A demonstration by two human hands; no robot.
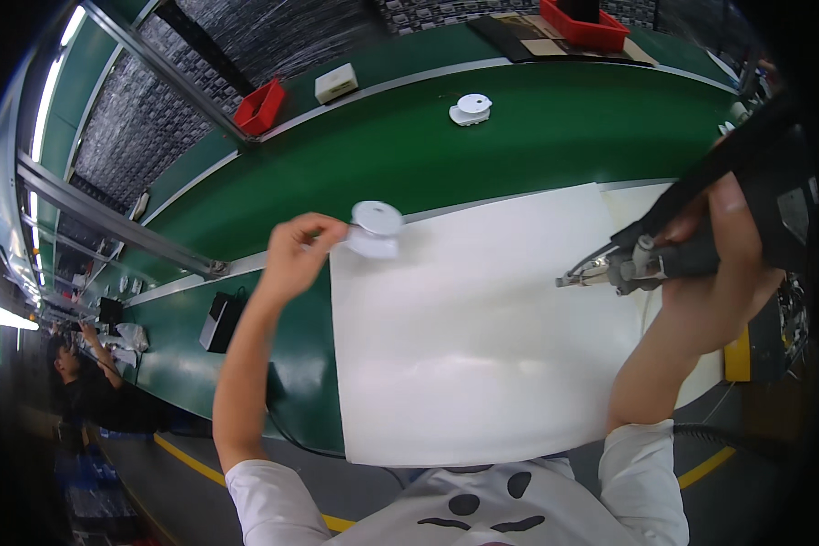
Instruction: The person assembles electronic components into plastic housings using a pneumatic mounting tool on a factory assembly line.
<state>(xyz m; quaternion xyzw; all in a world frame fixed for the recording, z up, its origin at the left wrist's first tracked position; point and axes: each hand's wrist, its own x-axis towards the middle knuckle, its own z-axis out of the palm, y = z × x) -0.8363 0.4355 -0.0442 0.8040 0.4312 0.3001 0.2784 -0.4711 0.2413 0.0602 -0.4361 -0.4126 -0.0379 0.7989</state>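
Observation:
At the far left edge of the white sheet (482,355), my left hand (293,259) is closed in a pinch at the side of a white round plastic part (376,220). The part has a disc on top with a small dark hole and is held just over the sheet. My right hand (733,264) wraps around a black gun-like tool (642,266) with a metal nozzle pointing left, above the sheet's right side. Part of the tool's body is hidden by the hand and the dark arm above it. Nozzle and white part are well apart.
A similar white part (471,107) lies on the green conveyor belt (355,146). Beyond it are a red bin (260,107), a white box (337,84) and another red bin (591,29). A dark box (220,320) stands at left. A co-worker (86,387) is further left.

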